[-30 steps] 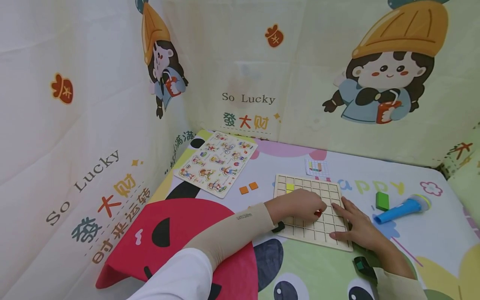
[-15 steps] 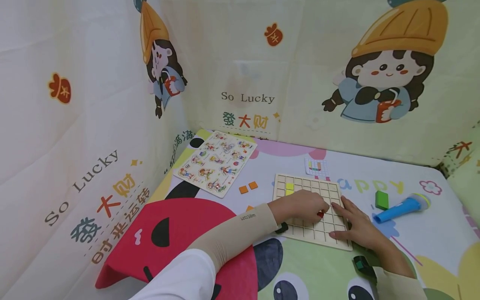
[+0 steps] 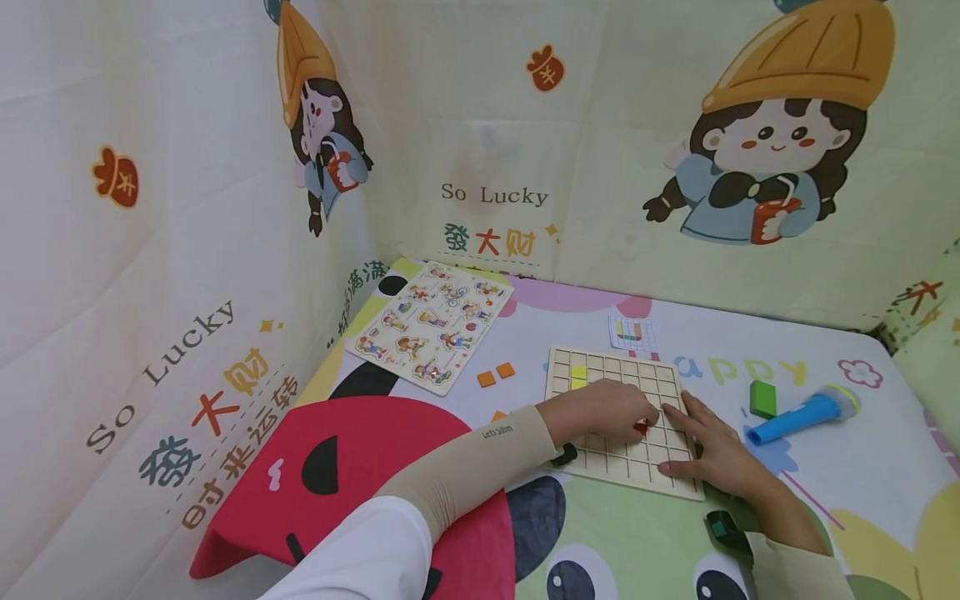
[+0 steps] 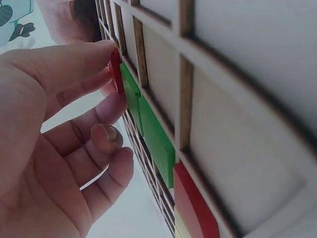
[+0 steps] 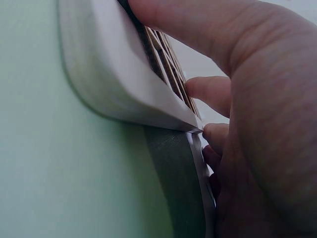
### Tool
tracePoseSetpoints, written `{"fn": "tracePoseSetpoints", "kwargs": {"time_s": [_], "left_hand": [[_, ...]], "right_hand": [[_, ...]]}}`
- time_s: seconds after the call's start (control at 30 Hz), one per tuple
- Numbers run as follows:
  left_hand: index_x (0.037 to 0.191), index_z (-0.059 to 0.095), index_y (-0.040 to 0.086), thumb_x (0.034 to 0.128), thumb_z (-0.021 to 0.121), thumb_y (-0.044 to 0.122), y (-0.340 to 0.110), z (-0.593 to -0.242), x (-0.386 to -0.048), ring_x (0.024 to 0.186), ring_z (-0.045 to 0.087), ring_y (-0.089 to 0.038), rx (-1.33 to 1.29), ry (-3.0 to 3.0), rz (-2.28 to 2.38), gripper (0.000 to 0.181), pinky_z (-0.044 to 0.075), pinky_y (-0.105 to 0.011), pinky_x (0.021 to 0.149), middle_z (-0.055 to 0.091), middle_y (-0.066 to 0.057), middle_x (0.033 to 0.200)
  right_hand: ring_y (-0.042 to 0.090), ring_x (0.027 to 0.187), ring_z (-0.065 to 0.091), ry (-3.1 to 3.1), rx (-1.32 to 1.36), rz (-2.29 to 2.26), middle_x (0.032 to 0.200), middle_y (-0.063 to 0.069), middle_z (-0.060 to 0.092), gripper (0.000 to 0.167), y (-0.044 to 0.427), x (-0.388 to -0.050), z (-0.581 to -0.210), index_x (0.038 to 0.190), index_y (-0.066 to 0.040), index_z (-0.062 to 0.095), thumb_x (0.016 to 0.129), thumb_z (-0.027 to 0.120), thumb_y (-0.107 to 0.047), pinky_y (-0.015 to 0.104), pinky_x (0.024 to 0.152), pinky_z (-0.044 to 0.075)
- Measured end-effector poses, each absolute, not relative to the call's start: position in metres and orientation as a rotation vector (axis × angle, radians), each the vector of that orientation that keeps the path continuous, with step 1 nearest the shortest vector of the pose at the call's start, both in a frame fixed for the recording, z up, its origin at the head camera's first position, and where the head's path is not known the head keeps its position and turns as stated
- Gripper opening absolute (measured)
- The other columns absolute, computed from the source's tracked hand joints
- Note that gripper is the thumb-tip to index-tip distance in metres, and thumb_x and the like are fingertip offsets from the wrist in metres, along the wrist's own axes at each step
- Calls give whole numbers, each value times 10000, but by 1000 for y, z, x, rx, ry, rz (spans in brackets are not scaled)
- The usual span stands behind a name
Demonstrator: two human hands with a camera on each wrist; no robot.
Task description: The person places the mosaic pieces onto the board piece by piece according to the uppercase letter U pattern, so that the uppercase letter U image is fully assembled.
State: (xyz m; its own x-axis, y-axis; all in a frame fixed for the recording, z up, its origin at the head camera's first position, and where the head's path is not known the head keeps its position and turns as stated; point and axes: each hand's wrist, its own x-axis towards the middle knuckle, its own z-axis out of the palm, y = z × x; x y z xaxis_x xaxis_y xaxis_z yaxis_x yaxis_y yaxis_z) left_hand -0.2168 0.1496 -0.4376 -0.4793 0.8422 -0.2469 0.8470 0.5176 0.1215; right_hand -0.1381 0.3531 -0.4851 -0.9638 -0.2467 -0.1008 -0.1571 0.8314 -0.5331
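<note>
Shifted slightly toward three o'clock since a second ago, the left hand point(image 3: 615, 410) pinches a flat red tile point(image 4: 116, 73) on the pale wooden gridded board point(image 3: 636, 457), beside two flat green tiles point(image 4: 156, 138). That red tile lies at four o'clock from the left hand, the nearer of the hands; its long axis is hard to tell. Toward nine o'clock it lies from the right hand point(image 3: 722, 457), whose loosely spread fingers rest on the board's edge.

The left hand point(image 3: 611, 410) and right hand point(image 3: 716, 446) are bare. Back from the left grip, a snug beige sleeve point(image 3: 465, 467) covers the forearm — dark lettering point(image 3: 497, 432) on its part nearer the fingers — with a white sleeve point(image 3: 360, 550) farther up. Behind the right fingers come a black gadget point(image 3: 727, 533) with a dark green face point(image 3: 721, 524), then another beige sleeve point(image 3: 798, 571).
</note>
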Motion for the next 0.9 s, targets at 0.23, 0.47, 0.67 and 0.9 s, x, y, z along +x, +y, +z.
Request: {"fn": "tracePoseSetpoints", "kwargs": {"time_s": [0.23,0.47,0.67,0.9], "left_hand": [[914,630,298,936,643,367,146,-438,-217,785,507,-33,1434,2513,-27,74,422,-245,690,574,162,862],[896,604,295,932,641,395,145,-438,-218,786,508,-33,1423,2513,-45,112,423,-245,699,567,158,842],[878,593,297,935,633,400,146,-438,-218,783,508,-36,1423,2516,-54,124,418,-246,700,564,156,830],[882,599,288,942,621,395,145,-441,-220,779,505,-42,1437,2528,-56,125,418,-245,694,559,146,827]], "right_hand": [[429,1439,-45,2850,-325,-806,1607,174,10,1044,353,-139,-485,1528,-92,301,729,765,-576,782,941,88],[426,1440,-50,2851,-325,-801,1608,168,6,1044,354,-139,-485,1534,-104,291,732,760,-581,785,936,92],[428,1439,-51,2847,-325,-800,1607,171,4,1050,354,-139,-485,1533,-102,293,728,761,-587,781,941,88],[428,1439,-53,2847,-321,-800,1608,171,1,1048,354,-139,-486,1534,-104,292,729,759,-587,783,940,89]]}}
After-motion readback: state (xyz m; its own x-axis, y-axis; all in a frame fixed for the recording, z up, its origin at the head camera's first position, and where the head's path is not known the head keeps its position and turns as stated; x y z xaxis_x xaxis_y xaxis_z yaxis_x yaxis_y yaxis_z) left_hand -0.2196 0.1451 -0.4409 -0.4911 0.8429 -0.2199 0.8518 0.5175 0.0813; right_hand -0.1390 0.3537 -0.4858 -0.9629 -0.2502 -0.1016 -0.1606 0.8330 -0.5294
